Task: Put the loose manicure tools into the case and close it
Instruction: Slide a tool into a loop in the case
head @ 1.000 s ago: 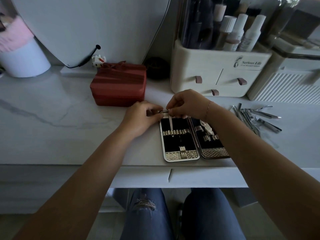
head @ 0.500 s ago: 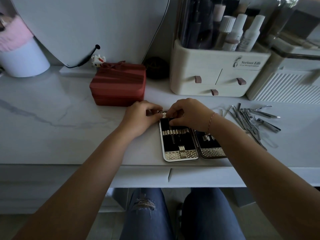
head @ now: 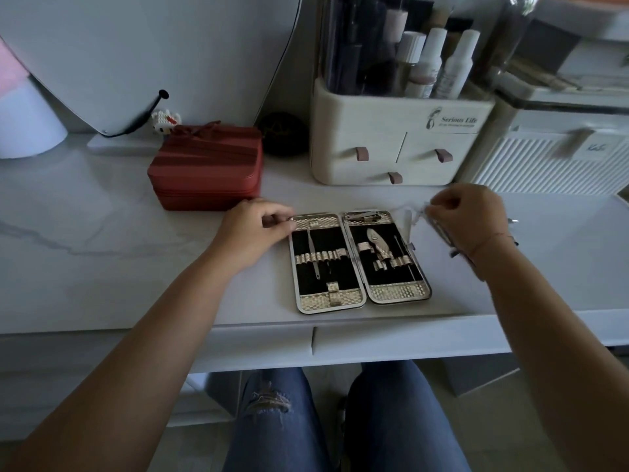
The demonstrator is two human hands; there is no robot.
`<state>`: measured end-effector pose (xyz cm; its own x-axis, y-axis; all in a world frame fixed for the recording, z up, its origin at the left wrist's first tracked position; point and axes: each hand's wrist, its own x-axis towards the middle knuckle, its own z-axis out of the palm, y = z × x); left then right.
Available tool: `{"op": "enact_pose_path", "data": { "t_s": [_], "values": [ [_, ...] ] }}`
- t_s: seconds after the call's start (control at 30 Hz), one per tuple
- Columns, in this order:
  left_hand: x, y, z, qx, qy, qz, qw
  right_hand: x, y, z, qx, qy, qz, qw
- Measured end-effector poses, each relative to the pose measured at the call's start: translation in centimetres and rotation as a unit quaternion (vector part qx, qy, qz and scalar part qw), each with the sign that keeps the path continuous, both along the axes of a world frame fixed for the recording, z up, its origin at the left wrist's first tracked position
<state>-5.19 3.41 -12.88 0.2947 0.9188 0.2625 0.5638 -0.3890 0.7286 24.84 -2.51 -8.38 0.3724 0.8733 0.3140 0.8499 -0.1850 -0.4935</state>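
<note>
Two hands | left hand [head: 252, 229] still pinches case [head: 396, 291] corner | right hand [head: 466, 216] now over loose tools [head: 440, 231], grip unclear

We see case [head: 396, 291] open flat mid-frame, black lining, partly filled; loose tools [head: 440, 231] blurred just right.

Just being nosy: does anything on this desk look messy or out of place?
Nothing broken or spilled. The only untidy bit: loose tools jumbled beside the open case, partly hidden by the right hand.
</note>
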Motion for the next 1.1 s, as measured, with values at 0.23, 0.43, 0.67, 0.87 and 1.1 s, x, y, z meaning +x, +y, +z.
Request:
{"op": "enact_pose_path", "data": {
  "t_s": [0.23, 0.43, 0.67, 0.87, 1.1],
  "values": [
    [0.1, -0.1, 0.0, 0.0, -0.007, 0.005, 1.0, 2.5, -0.4, -1.3, -0.079, 0.005, -0.041, 0.996],
    [0.2, -0.1, -0.1, 0.005, -0.003, 0.011, 1.0, 2.1, 0.2, -1.1, -0.087, 0.014, -0.051, 0.995],
    [0.1, 0.0, -0.2, 0.004, -0.006, 0.004, 1.0, 2.4, 0.8, -0.5, -0.091, 0.049, -0.051, 0.993],
    [0.2, 0.0, -0.1, 0.003, -0.005, 0.001, 1.0, 2.8, 0.6, -0.4, -0.037, 0.142, -0.037, 0.989],
    [0.2, 0.0, -0.1, 0.004, 0.006, 0.004, 1.0, 0.6, 0.2, 1.4, -0.003, 0.384, 0.073, 0.92]
  ]
}}
